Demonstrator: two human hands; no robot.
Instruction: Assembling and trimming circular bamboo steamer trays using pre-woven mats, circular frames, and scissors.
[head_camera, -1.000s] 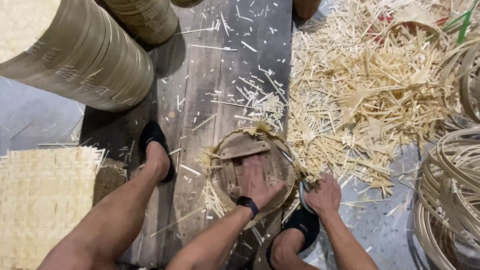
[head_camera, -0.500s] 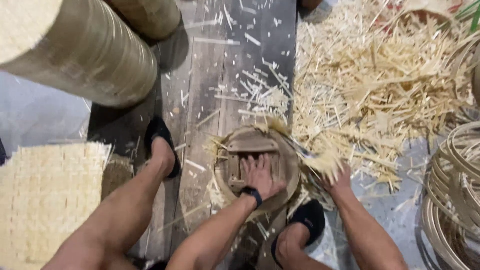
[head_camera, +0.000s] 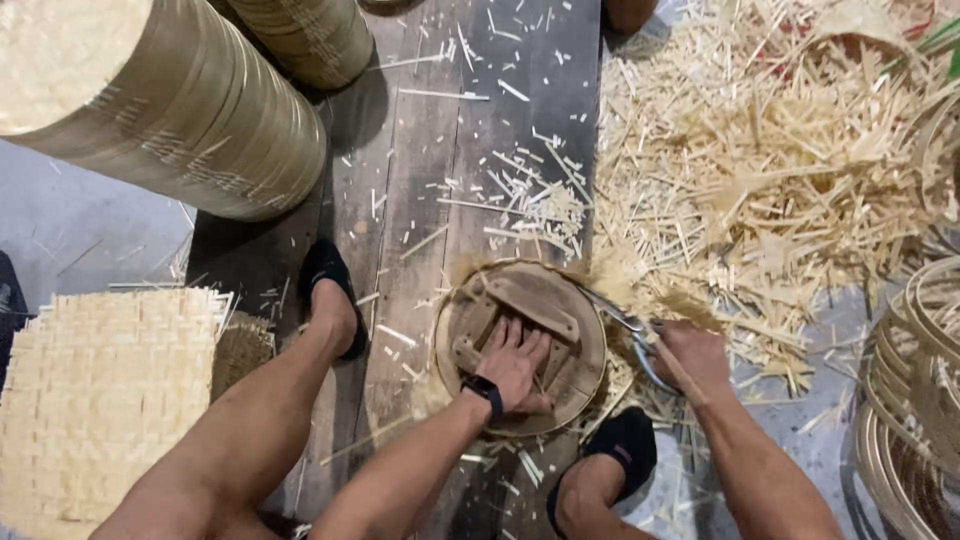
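The right hand (head_camera: 695, 355) and the scissors (head_camera: 625, 330) it holds at three o'clock of the round wooden disc (head_camera: 520, 345) are blurred, so the blades cannot be read. The left hand (head_camera: 515, 365) hides the disc's middle. The tall stack of bamboo rings (head_camera: 190, 130) at ten o'clock and the bamboo hoops (head_camera: 915, 400) at four o'clock are cut by the edges.

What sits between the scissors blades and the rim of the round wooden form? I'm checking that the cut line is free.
Only fringe itself: frayed bamboo ends poke out past the round wooden form where the scissors in the right hand meet it. The left hand presses inside the rim.
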